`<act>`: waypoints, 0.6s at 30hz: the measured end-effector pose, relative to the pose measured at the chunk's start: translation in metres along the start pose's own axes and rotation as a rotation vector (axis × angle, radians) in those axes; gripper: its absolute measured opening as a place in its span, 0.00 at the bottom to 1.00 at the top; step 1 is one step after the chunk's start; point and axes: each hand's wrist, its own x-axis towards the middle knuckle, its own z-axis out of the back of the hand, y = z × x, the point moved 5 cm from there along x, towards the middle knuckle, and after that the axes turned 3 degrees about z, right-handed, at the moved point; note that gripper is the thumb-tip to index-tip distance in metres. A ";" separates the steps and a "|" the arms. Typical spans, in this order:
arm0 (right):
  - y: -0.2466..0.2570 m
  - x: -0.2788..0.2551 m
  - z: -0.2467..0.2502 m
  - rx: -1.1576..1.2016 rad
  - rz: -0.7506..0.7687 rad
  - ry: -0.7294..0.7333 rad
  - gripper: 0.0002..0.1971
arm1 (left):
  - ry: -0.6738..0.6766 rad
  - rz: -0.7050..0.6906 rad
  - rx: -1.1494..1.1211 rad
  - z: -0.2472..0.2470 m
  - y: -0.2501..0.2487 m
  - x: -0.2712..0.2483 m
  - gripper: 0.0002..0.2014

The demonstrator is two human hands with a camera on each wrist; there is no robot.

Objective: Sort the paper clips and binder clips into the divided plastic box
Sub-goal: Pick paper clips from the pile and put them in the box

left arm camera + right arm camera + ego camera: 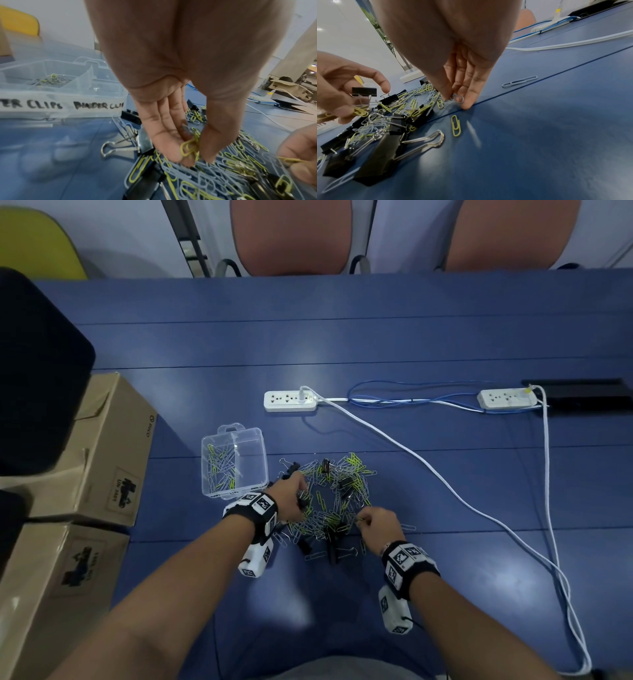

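1. Because paper clips are thin, light wire, they slip and hook onto each other, so they are best pinched a few at a time by their long sides.
2. Binder clips are heavier and stiff, with springy wire handles, so I think the black body or a handle is the place to grab.
3. All the loose clips lie in one mixed pile on the blue counter, just at 3 o'clock from the clear divided plastic box.
4. The left hand has its fingers bent in against the thumb, pinching a small bunch of yellow paper clips.
5. The right hand pinches a silver paper clip low at the pile's 3 o'clock edge, almost on the counter.
6. The head view shows the box's left part holds paper clips and its right part looks empty.
7. Only the left wrist view shows the written labels on the box, "clips" on the left and "binder clip" on the right.
8. Only the right wrist view shows a big binder clip up close, plus a yellow paper clip and a silver one lying apart from the pile.
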 end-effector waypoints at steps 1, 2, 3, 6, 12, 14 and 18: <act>0.000 -0.001 0.000 0.008 0.002 -0.002 0.06 | -0.005 0.002 -0.027 -0.002 0.001 0.000 0.31; -0.001 -0.001 0.000 0.016 0.003 -0.006 0.06 | -0.007 0.003 -0.056 -0.003 0.000 -0.001 0.31; -0.001 -0.001 0.000 0.022 0.004 -0.009 0.06 | -0.009 0.003 -0.084 -0.004 0.001 -0.001 0.32; -0.001 -0.001 0.000 0.027 0.004 -0.016 0.06 | -0.023 0.015 -0.134 -0.006 0.001 -0.001 0.34; -0.003 0.000 0.000 0.036 0.007 -0.017 0.06 | 0.030 0.041 -0.192 -0.009 0.005 0.000 0.37; -0.004 0.000 0.001 0.046 0.000 -0.018 0.06 | 0.013 0.029 -0.178 -0.010 0.007 0.001 0.38; -0.004 0.002 0.000 0.058 -0.006 -0.028 0.05 | -0.069 -0.015 -0.170 -0.004 0.007 0.000 0.36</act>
